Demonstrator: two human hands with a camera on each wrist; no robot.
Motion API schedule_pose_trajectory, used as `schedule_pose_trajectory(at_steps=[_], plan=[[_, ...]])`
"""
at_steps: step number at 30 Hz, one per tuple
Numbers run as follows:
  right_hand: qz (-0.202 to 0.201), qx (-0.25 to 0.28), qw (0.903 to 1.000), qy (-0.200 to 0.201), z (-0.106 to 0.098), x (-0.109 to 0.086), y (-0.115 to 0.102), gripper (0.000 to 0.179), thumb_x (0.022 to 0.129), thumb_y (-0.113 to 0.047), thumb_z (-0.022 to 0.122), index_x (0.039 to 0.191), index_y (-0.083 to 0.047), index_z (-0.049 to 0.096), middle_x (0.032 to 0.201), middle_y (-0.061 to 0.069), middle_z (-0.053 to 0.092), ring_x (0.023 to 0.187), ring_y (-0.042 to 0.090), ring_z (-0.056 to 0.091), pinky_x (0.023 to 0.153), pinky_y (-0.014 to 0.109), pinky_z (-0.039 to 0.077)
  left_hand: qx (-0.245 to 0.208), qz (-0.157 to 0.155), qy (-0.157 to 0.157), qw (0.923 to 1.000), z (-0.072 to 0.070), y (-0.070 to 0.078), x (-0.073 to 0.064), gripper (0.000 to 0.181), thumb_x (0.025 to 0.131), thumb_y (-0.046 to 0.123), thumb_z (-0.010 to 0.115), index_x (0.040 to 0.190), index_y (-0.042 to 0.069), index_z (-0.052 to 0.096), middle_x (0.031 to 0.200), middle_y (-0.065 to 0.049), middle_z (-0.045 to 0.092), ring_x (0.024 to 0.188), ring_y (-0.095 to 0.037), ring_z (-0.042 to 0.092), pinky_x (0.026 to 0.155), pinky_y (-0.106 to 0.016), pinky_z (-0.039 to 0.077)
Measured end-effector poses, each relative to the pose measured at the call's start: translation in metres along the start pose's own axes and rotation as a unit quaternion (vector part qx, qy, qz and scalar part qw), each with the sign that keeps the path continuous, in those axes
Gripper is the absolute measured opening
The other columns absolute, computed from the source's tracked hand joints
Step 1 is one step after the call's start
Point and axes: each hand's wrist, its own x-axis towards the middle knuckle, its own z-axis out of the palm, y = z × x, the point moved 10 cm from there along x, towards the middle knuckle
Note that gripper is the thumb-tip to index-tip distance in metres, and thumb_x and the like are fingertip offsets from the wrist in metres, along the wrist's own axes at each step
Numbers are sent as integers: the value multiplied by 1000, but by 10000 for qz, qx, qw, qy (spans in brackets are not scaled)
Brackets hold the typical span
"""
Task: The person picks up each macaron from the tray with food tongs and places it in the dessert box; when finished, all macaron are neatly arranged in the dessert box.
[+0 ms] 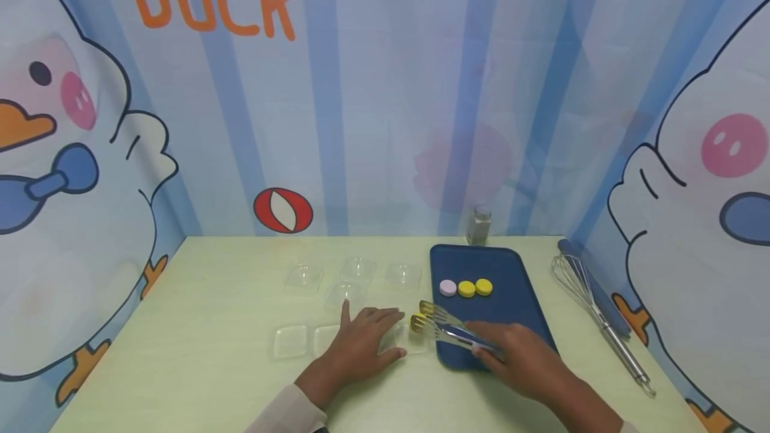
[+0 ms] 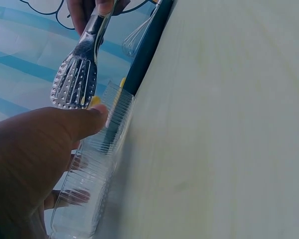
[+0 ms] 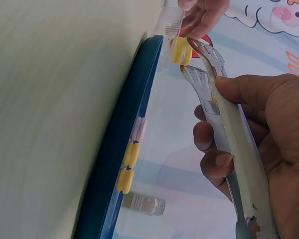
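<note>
My right hand [image 1: 520, 359] grips metal serving tongs [image 1: 451, 331], their slotted ends on either side of a yellow macaron [image 3: 178, 51]. The macaron is over the right end of a clear plastic container [image 2: 84, 199], close to the left edge of the blue tray [image 1: 499, 326]. My left hand [image 1: 361, 343] holds that container, thumb on the near side and fingers on the far side, seen through the plastic in the left wrist view. On the tray sit a pink macaron [image 1: 448, 288] and two yellow macarons [image 1: 466, 289] in a row.
Several clear domed plastic pieces [image 1: 304, 275] stand behind my left hand. Clear square compartments [image 1: 291, 341] lie to its left. A small glass jar [image 1: 479, 226] stands behind the tray. At the right are a whisk [image 1: 601, 319] and a blue stick-like utensil [image 1: 592, 282].
</note>
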Motion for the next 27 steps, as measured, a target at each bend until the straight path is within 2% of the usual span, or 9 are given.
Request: schedule_pose_trajectory(at_steps=[8, 21, 27], plan=[[-180, 0, 9998, -89, 3, 4, -7, 40, 102, -20, 77, 142, -19, 74, 130, 5, 81, 103, 17, 81, 76, 34, 62, 22, 101, 172, 9998, -3, 3, -1, 61, 100, 49, 76, 152, 20, 63, 155, 0, 67, 140, -29, 64, 120, -90, 21], [-139, -282, 9992, -265, 9, 11, -16, 40, 101, -17, 78, 141, -14, 74, 132, 7, 81, 110, 24, 81, 88, 44, 67, 64, 20, 63, 10000, -1, 2, -1, 62, 100, 50, 75, 154, 22, 62, 155, 1, 67, 141, -28, 63, 121, -89, 20], [-145, -372, 9987, -317, 9, 13, -18, 39, 100, -15, 79, 139, -13, 75, 130, 8, 81, 107, 24, 81, 86, 44, 67, 122, -53, 10, 9999, 1, 0, 0, 64, 101, 52, 73, 155, 20, 60, 156, 1, 66, 142, -28, 62, 122, -89, 18]])
